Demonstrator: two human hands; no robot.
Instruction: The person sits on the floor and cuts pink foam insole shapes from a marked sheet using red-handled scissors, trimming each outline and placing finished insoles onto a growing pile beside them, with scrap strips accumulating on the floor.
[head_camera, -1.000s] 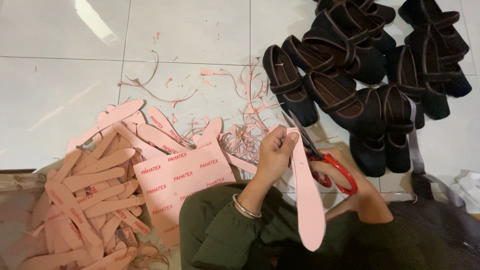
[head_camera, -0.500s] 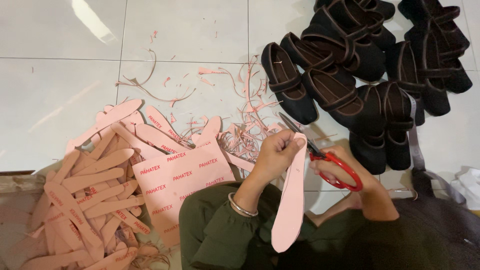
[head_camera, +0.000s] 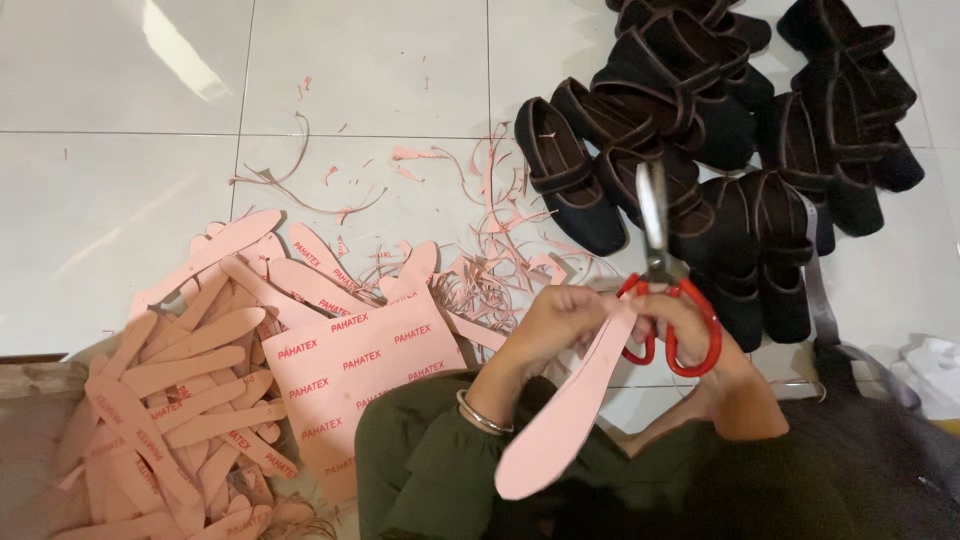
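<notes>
Pink cut-out insole shapes (head_camera: 170, 400) lay heaped on the white tiled floor (head_camera: 120, 200) at far left of the large printed pink sheet (head_camera: 360, 375), with thin pink trimmings (head_camera: 480, 270) scattered beyond the sheet's upper right corner. Right of the sheet, the person's left hand (head_camera: 555, 325), a metal bangle (head_camera: 483, 415) at its wrist above a dark green sleeve (head_camera: 420, 470), pinched the upper end of a long pink insole blank (head_camera: 560, 420) between curled fingers and thumb. The blank's long axis ran from that grip down and to the left, away from the sheet's right edge and over the person's lap. Just right of the left hand, and touching the blank's top, the right hand (head_camera: 690, 340) had its fingers closed through the loops of red-handled steel scissors (head_camera: 660, 290), blades together and pointing straight up. Farther right of the sheet stood a cluster of dark strapped shoes (head_camera: 720, 130).
</notes>
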